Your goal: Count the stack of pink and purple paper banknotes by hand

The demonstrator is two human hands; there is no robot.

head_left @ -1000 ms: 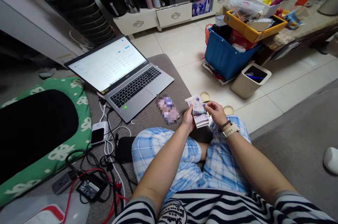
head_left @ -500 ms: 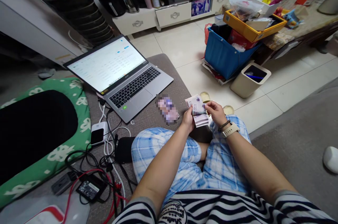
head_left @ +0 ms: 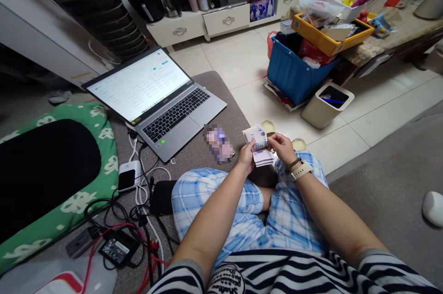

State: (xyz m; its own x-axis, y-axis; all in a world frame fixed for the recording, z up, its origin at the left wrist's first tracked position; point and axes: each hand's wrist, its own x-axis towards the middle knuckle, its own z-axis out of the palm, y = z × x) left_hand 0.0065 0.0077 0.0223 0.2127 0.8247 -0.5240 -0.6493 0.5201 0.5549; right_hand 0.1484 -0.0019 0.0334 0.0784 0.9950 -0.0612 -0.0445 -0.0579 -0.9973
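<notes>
Banknotes [head_left: 262, 145] in a layered stack, held up at the right-hand edge of the grey couch seat [head_left: 238, 131]. The left hand [head_left: 246, 157] clamps them between thumb and fingers; the right hand [head_left: 281, 146] pinches their right end between its fingertips. The step appears to be leafing through; the next move calls for a steady left hold while the right fingers separate one note.
</notes>
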